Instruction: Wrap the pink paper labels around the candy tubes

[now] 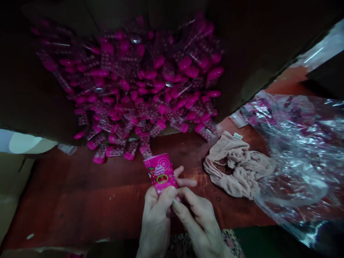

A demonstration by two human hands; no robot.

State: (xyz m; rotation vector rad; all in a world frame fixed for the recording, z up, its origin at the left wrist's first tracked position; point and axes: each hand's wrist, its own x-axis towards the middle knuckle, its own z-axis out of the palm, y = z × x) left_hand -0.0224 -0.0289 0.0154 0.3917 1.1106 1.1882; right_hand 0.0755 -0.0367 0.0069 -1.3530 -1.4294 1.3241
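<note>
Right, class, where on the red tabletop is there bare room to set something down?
Widest: the tabletop left of the left hand, below the pink-capped tubes, mostly bare, with a pale scrap near the front edge. Narrower: between the right hand and the beige cloth. Crowded: the box, heaped with tubes, and the right, under clear plastic.

Likely packing workshop: box heaped with matching pink-capped containers beyond hands; scuffed red surface beneath; clear plastic rightward.

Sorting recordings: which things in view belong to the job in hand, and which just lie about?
Likely job: pink packet, held by left hand and right hand; pink-topped containers piled beyond.
Likely lying about: beige cloth; pale scrap; clear plastic, less surely.
</note>
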